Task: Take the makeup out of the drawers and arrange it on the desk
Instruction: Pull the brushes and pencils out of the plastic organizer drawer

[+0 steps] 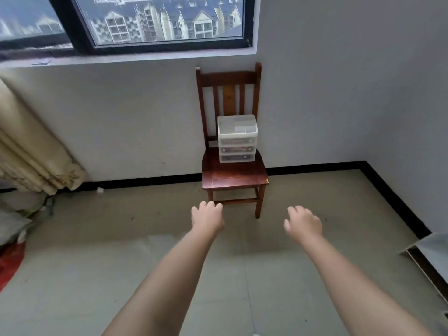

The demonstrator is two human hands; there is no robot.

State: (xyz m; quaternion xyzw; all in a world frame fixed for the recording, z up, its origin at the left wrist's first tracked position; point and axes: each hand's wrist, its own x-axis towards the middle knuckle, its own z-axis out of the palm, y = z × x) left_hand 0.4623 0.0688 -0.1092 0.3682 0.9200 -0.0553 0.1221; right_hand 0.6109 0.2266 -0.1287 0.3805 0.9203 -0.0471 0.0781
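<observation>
A small white plastic drawer unit (237, 139) with three see-through drawers stands on the seat of a dark wooden chair (234, 177) against the far wall. All three drawers are closed, and dark items show faintly through their fronts. Both my arms stretch forward over the floor. My left hand (207, 218) hovers in front of the chair's front rail, fingers loosely curled, holding nothing. My right hand (303, 223) hangs level with it to the right of the chair, also loose and holding nothing. Neither hand touches the chair or the drawers. No desk is in view.
A window (155, 23) runs along the top of the wall. A folded cream curtain (31, 151) and piled bags (12, 238) sit at the left. A flat board (431, 258) lies on the floor at the right. Grey floor stretches between me and the chair.
</observation>
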